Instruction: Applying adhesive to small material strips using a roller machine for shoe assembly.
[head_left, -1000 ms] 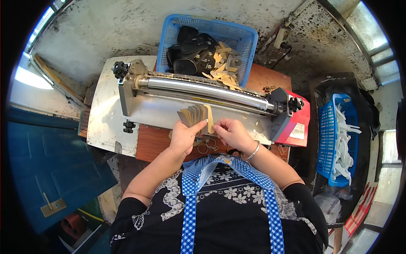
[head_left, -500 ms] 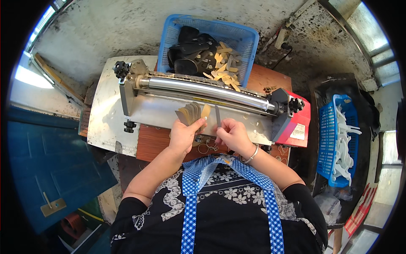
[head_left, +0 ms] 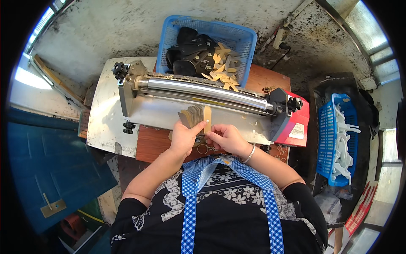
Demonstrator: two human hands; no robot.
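My left hand (head_left: 186, 138) is closed round a fanned stack of thin strips (head_left: 193, 114), greyish at their edges, with one tan face turned to the right. Its thumb presses on that tan strip (head_left: 207, 117). Close against the stack's right side is my right hand (head_left: 226, 137), with thumb and fingertips pinched at the lower end of the tan strip. Both hands are just in front of a roller machine (head_left: 203, 89), which has a long shiny metal roller and a flat metal plate (head_left: 158, 106).
Behind the machine stands a blue basket (head_left: 206, 21) holding black pieces and loose tan strips (head_left: 224, 67). Rubber bands (head_left: 203, 148) lie on the brown board (head_left: 148, 144). At the right, another blue basket (head_left: 325, 139) holds white pieces (head_left: 343, 156). Black knobs (head_left: 120, 70) project from the machine's ends.
My right hand has moved left to the stack. The grey strip it held upright apart from the stack now no longer shows separately; a tan strip stands at the stack's right side.
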